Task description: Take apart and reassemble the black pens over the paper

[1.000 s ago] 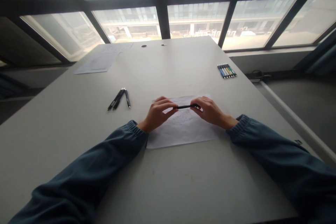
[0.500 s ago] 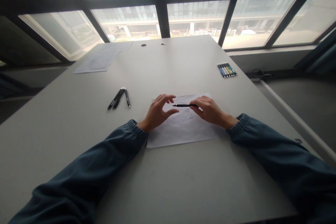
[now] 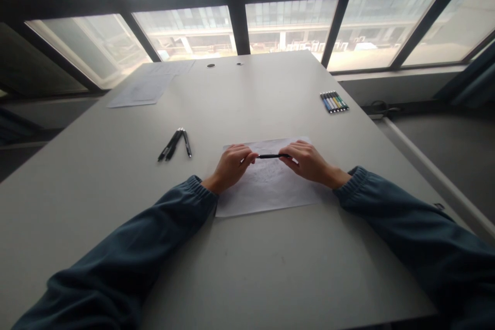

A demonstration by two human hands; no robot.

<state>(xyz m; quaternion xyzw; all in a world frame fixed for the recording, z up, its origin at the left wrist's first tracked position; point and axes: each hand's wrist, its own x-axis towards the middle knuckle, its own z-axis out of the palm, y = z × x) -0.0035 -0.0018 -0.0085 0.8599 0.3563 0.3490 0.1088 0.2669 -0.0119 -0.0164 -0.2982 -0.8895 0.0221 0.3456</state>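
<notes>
A black pen (image 3: 268, 155) is held level between my two hands, above a white sheet of paper (image 3: 263, 203) with faint marks on it. Thumb and fingers of my left hand (image 3: 234, 165) pinch the pen's left end. My right hand (image 3: 305, 161) grips the other end, covering it. Only the pen's middle shows between the fingertips. The sheet lies flat on the table under both hands, and they hide parts of its side edges.
On the white table (image 3: 247, 268), several black pens (image 3: 175, 144) lie left of the sheet. A row of coloured pens (image 3: 334, 102) sits at the right edge. More papers (image 3: 143, 87) lie at the far left. Windows (image 3: 292, 26) stand beyond the table.
My left hand was open beside the pen's tip and has now closed its fingers on that end. The right hand has kept its grip in the same place.
</notes>
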